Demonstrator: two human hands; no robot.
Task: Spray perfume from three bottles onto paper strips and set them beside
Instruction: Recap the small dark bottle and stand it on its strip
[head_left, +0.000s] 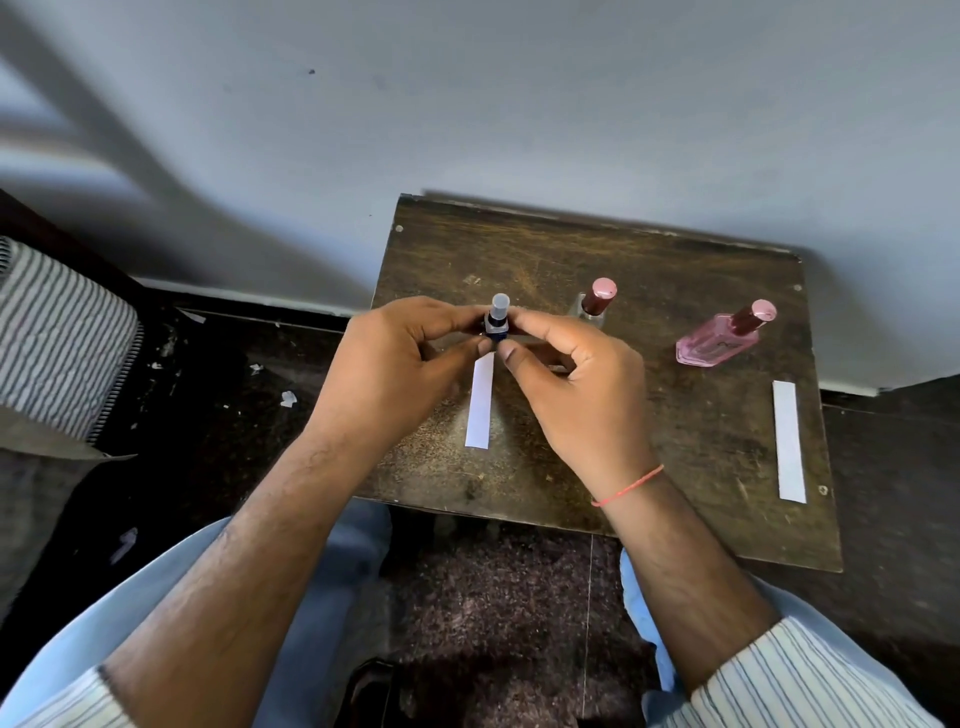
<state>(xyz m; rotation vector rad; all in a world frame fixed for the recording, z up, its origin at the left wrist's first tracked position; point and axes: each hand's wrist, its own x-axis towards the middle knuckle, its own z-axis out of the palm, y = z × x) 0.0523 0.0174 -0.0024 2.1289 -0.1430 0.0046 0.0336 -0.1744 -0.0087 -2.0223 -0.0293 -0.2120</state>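
A small dark blue perfume bottle (496, 325) with a clear cap stands on the wooden table (675, 415). My left hand (395, 364) and my right hand (571, 379) both pinch it from either side. A white paper strip (480, 402) lies on the table just below the bottle, its top end under my fingers. A clear bottle with a dark red cap (595, 301) stands to the right. Further right, a pink bottle (727, 338) with a red cap stands near another white strip (789, 441).
The small table stands against a pale wall (519, 104). Dark flooring (208, 389) to the left carries scattered paper scraps. A striped cushion (57, 332) sits at the far left. My knees in light blue trousers (332, 571) are below the table's front edge.
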